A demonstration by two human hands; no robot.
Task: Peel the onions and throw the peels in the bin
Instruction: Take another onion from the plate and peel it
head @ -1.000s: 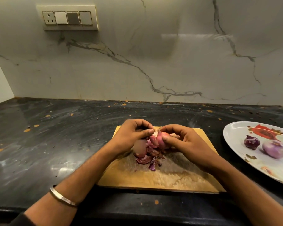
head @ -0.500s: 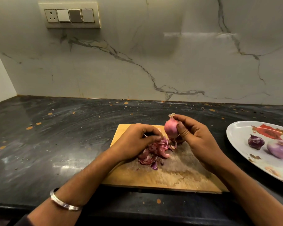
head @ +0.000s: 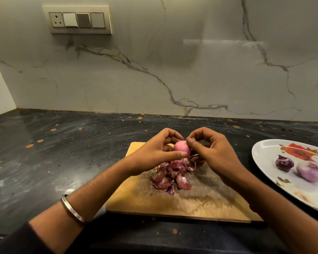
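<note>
**Holding a pink onion over the board**

Holding the onion [head: 182, 148] up in the air, both hands meet just above the far end of the board [head: 173, 204]. The left hand [head: 154, 153] grips it with the thumb under it and the fingers curled over the top. The right hand [head: 212, 153] is curled too, and its fingertips pinch the onion's right side. The two hands are close together, almost touching.

The onion is small, round, smooth and light pink. Its dry skin looks gone on the part that shows. I cannot tell which way its tip points, because the fingers hide both ends.

Under the hands a heap of peels [head: 173, 175] lies on the board. They are dark red and purple, curled and thin.

The board lies on the dark worktop [head: 62, 153]. To the right is a white plate [head: 264, 158] with flowers on it. Two more onions lie on it, a dark purple one [head: 284, 163] and a bigger pale one [head: 309, 171], just beside each other.
</note>
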